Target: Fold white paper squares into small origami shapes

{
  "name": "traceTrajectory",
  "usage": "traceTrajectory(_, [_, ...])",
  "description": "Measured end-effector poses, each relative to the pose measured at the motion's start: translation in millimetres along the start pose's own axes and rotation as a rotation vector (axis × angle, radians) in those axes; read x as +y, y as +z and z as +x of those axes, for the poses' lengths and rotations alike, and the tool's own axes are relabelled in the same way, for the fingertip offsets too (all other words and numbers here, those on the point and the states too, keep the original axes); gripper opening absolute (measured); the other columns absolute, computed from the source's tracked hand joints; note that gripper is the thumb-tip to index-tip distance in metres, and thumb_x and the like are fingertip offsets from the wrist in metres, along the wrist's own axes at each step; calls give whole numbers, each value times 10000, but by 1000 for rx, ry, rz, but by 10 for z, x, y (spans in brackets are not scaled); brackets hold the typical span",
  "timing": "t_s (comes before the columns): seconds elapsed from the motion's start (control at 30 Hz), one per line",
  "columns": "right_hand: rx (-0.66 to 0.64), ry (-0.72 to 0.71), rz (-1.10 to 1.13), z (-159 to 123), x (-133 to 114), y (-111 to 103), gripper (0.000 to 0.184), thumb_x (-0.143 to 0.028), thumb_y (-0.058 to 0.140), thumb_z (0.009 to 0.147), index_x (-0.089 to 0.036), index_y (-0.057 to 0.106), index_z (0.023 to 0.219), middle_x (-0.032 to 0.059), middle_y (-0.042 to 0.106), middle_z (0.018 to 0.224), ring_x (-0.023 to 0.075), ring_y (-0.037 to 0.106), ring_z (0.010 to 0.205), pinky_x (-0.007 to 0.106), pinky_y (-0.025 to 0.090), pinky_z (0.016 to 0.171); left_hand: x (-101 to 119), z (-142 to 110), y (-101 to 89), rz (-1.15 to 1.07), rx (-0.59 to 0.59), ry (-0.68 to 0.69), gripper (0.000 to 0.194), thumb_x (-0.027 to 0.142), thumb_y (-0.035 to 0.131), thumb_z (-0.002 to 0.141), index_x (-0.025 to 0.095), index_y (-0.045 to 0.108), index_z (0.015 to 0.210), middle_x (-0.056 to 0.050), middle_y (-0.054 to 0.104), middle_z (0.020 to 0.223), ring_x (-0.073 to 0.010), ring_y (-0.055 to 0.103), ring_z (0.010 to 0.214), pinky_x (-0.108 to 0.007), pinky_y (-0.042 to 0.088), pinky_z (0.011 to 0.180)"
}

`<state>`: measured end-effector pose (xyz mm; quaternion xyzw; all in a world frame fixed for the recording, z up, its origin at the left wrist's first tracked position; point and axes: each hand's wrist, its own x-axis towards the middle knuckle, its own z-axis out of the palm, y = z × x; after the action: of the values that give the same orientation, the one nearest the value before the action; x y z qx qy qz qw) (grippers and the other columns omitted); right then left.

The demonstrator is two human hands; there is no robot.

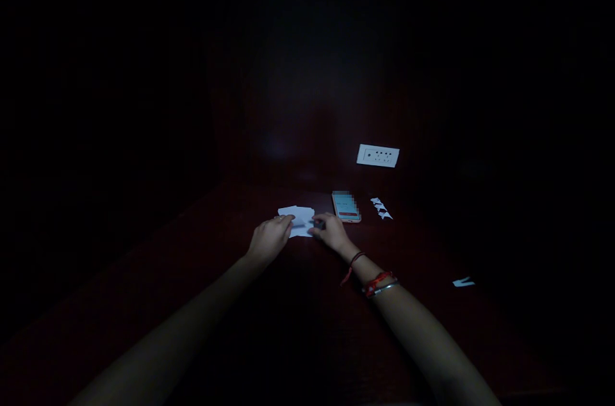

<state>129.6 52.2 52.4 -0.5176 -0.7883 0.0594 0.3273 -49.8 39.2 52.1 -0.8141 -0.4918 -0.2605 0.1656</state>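
Bare forearms point(202, 316) stretch over the dark red desk point(230, 284). The left hand point(270, 241) lays slightly bent fingers on the left part of white paper point(302, 214); the right hand's point(335, 234) fingers, a little parted, meet its right edge, whether pinching I cannot tell. Farther right: a wall socket plate point(378, 155), a phone point(346, 205), pointed paper cutouts point(379, 207); near right, a scrap point(462, 283).
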Motion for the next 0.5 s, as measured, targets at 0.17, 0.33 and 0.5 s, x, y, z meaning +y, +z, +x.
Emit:
traceTrajectory(0.17, [22, -96, 58, -207, -37, -271, 186, -225, 501, 777, -175, 629, 902, 39, 622, 832, 129, 548, 777, 230, 393, 735, 242, -8, -138, -66, 5, 170, 248, 218, 357, 852, 178, 508, 1044, -42, 603, 939, -173, 559, 844, -275, 393, 770])
traceTrajectory(0.33, [88, -111, 108, -534, 65, -566, 202, -236, 463, 800, -188, 635, 892, 48, 622, 895, 156, 539, 868, 265, 386, 792, 413, -38, -253, -123, 26, 334, 281, 275, 391, 851, 181, 459, 1107, -41, 572, 1001, -168, 526, 894, -271, 379, 782])
traceTrajectory(0.5, [-136, -155, 178, -784, 298, -687, 206, -213, 465, 791, -205, 636, 906, 39, 621, 883, 145, 559, 814, 260, 416, 750, 417, -51, -136, -65, -59, 529, 211, 225, 445, 826, 191, 495, 1028, -33, 576, 959, -173, 521, 871, -283, 369, 748])
